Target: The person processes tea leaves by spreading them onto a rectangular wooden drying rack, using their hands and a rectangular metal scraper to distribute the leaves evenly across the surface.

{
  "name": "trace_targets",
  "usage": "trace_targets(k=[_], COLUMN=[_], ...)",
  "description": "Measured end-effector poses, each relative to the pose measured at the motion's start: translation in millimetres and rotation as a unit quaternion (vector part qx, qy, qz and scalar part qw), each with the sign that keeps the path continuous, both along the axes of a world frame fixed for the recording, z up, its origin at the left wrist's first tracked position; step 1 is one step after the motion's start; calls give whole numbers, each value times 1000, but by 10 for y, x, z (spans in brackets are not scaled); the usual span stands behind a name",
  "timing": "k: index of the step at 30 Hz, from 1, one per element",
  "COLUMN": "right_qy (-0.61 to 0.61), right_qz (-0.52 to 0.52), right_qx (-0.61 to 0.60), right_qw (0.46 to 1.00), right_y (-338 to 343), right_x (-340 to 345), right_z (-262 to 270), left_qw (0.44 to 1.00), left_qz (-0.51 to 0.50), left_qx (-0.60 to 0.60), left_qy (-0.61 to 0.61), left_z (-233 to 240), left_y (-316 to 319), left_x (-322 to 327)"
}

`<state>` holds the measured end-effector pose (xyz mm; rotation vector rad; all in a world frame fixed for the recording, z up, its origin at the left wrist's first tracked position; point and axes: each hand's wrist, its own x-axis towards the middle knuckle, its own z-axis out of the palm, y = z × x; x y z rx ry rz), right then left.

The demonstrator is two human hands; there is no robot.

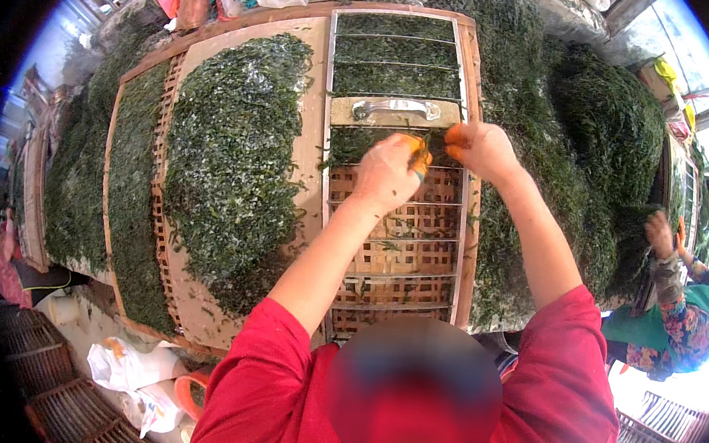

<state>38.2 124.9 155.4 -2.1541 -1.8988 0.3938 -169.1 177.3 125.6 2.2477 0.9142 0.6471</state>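
My left hand (394,168), with orange covers on its fingertips, is curled around a few green strands that look like seaweed (425,141). Just to its right, my right hand (484,149) also wears orange finger covers; it is blurred at the right rail of a metal frame with crossbars (333,82), and what its fingers hold is unclear. Both hands are below a wooden bar (393,123) with a metal handle (396,107). Packed green strands (393,81) fill the frame's far slots. Nearer slots show a woven slatted mat (402,216) with loose bits on it.
Left of the frame, a beige board (305,174) bears a chopped green heap (236,143). A filled tray section (138,198) lies farther left. Large green piles (521,172) rise at right, where another person's hand (659,234) reaches in. A white bag (125,363) is low left.
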Motion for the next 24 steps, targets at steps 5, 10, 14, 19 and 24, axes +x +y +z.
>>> trace_targets(k=[5, 10, 14, 19, 24], right_qy=[21, 185, 179, 36, 32], right_qz=[-63, -49, 0, 74, 160], right_qx=[67, 149, 108, 30, 204], right_qw=[996, 970, 978, 996, 965], right_y=[-94, 56, 24, -120, 302], right_x=[-79, -448, -428, -425, -991], right_z=[-231, -338, -298, -60, -446], left_qw=[989, 979, 970, 956, 952], left_qz=[73, 19, 96, 124, 187], left_qx=[68, 205, 223, 231, 242], left_qy=[-111, -2, 34, 128, 9], left_z=[-80, -340, -172, -372, -471], left_y=[129, 178, 115, -20, 36], left_x=[-423, -582, -730, -858, -872])
